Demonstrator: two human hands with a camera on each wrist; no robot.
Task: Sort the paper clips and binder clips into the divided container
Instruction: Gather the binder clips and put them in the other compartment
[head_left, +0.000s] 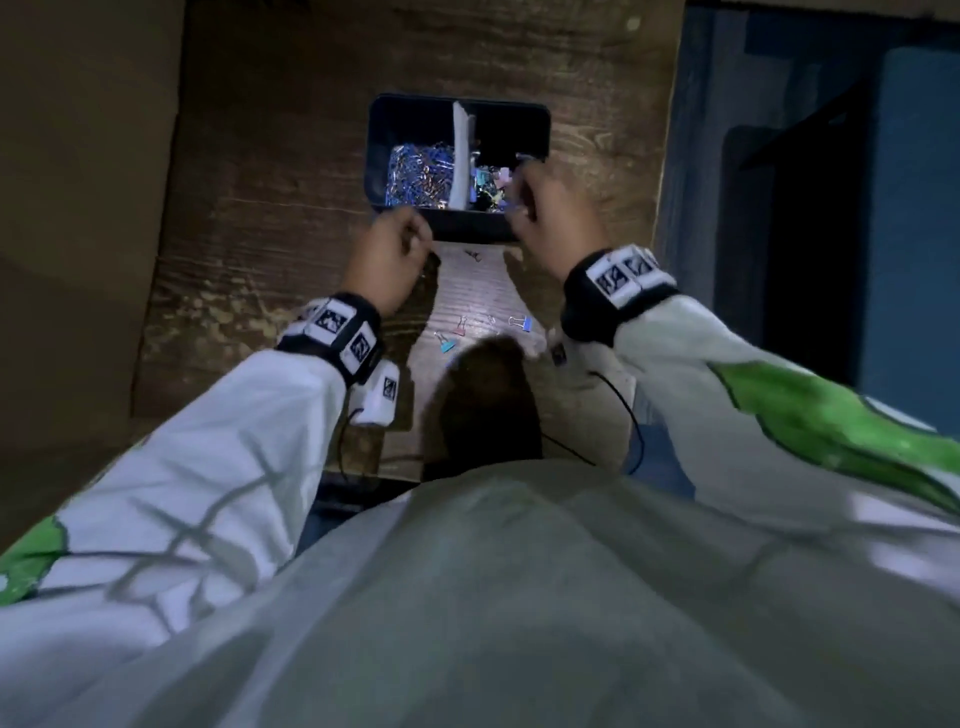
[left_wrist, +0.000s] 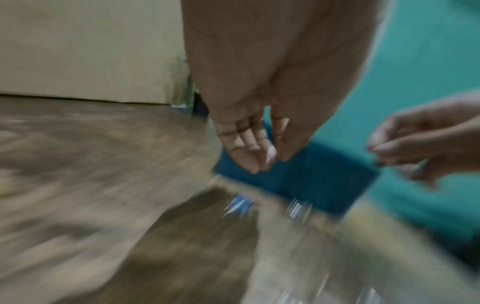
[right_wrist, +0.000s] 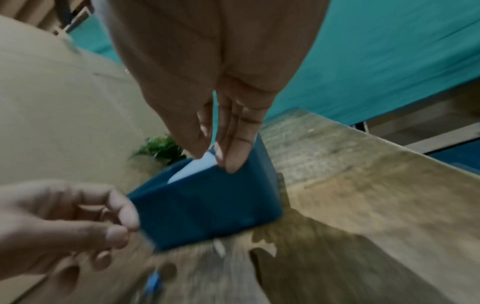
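Divided container (head_left: 460, 228) on wood surface (head_left: 260, 208), paper clips (head_left: 415, 166) left side, binder clips (head_left: 488, 189) right. Both hands at near rim: left hand (head_left: 387, 257) fingers curled, right hand (head_left: 550, 218) fingertips together, contents unclear. Loose binder clip (head_left: 521, 323) nearer the person.

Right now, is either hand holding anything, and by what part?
Cannot tell, too blurred. No clip shows in left hand or right hand, whose fingertips meet the dark blue divided container's rim.
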